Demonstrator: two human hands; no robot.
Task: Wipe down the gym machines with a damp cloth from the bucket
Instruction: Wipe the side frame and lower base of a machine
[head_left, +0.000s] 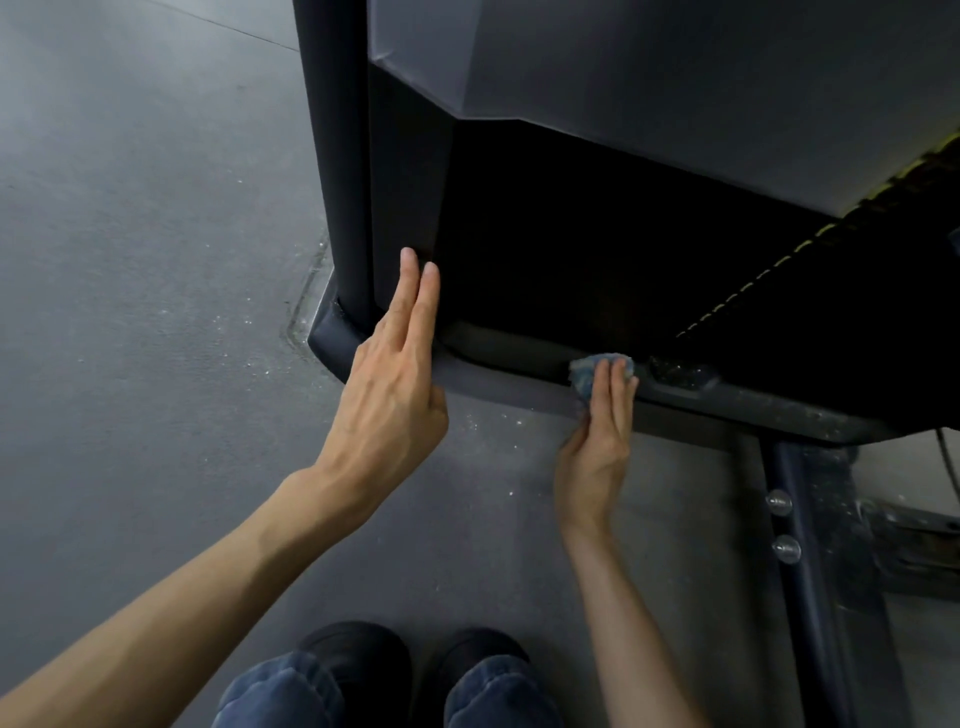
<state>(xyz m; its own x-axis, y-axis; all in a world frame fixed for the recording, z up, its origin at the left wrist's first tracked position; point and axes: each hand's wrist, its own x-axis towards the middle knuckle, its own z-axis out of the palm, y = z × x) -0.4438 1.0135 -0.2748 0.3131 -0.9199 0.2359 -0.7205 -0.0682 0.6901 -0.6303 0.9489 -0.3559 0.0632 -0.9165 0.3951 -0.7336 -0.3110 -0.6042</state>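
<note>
A dark gym machine (405, 171) rises in front of me, with a black upright post at the left and a low base rail (498, 379) running to the right. My left hand (395, 379) has straight fingers laid against the lower edge of the upright panel. My right hand (597, 441) presses a small crumpled blue-grey cloth (587, 371) onto the base rail with straight fingers. The cloth lies partly under my fingertips. No bucket is in view.
Grey floor (130, 260) spreads to the left, with white specks near the machine's base. A dark frame bar with two round bolt heads (779, 525) runs down at the right. My two dark shoes (363, 654) and blue trouser legs are at the bottom.
</note>
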